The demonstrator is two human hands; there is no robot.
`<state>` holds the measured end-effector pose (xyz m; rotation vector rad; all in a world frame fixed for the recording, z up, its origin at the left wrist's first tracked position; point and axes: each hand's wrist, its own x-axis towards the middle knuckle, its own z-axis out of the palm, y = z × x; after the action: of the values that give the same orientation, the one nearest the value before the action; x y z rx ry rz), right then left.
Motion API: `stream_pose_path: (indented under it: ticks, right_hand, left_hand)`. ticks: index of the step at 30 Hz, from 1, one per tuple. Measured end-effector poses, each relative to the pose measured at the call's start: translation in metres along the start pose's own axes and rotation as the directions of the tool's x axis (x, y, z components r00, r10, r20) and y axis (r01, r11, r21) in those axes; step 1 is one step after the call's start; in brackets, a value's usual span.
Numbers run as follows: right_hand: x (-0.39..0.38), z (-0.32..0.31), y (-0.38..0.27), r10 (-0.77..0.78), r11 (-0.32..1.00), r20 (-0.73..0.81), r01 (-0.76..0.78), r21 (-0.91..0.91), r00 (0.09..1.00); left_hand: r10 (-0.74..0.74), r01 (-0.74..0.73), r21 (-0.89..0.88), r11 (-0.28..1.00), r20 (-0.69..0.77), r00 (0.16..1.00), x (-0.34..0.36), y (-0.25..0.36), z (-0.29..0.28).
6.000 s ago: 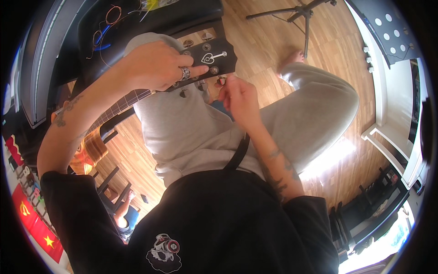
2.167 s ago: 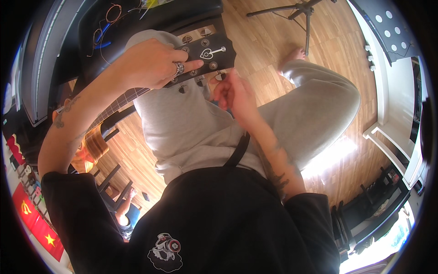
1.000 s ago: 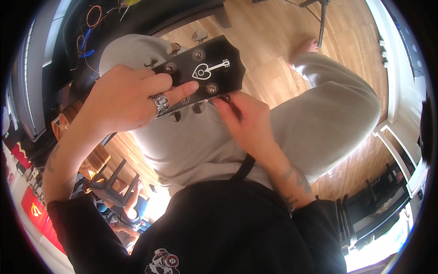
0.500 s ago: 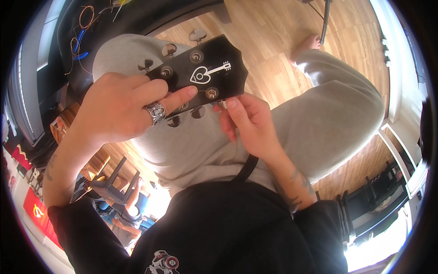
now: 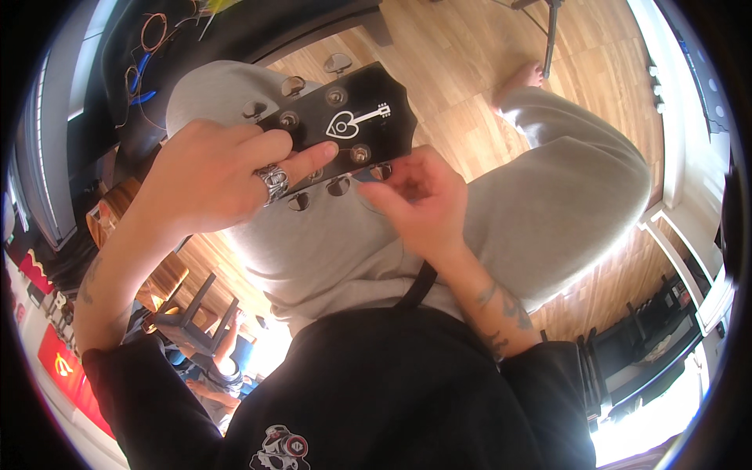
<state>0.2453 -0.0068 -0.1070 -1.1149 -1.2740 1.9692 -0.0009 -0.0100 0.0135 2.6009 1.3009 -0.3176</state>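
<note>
A black guitar headstock (image 5: pixel 380 129) with a white heart-and-key emblem lies across my lap, with round metal tuning pegs along both long edges. My left hand (image 5: pixel 211 176), wearing a silver ring, is closed over its lower end. Its extended finger presses a thin string near a tuning post (image 5: pixel 359 153). My right hand (image 5: pixel 427 200) is beside the near edge, thumb spread away from the curled fingers. Those fingers are next to the tuning peg (image 5: pixel 381 171) closest to the headstock's tip; whether they touch it is unclear. The guitar's neck is hidden under my left hand.
Blue-handled pliers (image 5: pixel 141 82) and a coiled copper-coloured string (image 5: pixel 154 33) lie on a black surface at upper left. A dark stand leg (image 5: pixel 553 39) meets the wooden floor (image 5: pixel 446 70) near my foot. Another person (image 5: pixel 215 388) and a stool (image 5: pixel 192 321) are at lower left.
My right thumb has come off the tuning peg and swung left, opening the hand. The headstock has shifted slightly left. My left finger still presses the string.
</note>
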Motion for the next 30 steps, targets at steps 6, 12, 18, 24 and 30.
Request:
stream_pose_path:
  ticks: [6, 12, 18, 24, 30]
  right_hand:
    - [0.006, -0.015, -0.009, 0.357, 0.359, 0.64, -0.732, 0.579, 0.681]
    - [0.001, 0.0, -0.005, 0.305, 0.843, 0.243, -0.38, 0.381, 0.921]
    - [0.003, -0.001, -0.003, 0.105, 0.994, 0.044, -0.103, -0.038, 0.994]
    - [0.004, -0.009, -0.012, 0.379, 0.804, 0.279, -0.463, 0.373, 0.882]
    - [0.002, -0.01, -0.007, 0.3, 0.366, 0.633, -0.699, 0.614, 0.714]
  left_hand:
    - [-0.021, 0.019, 0.018, 1.0, 0.072, 0.997, 0.0, 0.002, -0.003]
    - [0.004, -0.005, 0.021, 1.0, 0.024, 1.0, -0.002, -0.003, 0.004]
    - [0.019, -0.018, 0.042, 0.999, -0.008, 1.0, -0.007, -0.006, 0.005]
    - [0.014, -0.013, 0.022, 1.0, -0.045, 0.999, -0.018, -0.008, 0.006]
    - [-0.022, 0.023, 0.057, 0.998, -0.017, 1.0, -0.021, -0.002, 0.005]
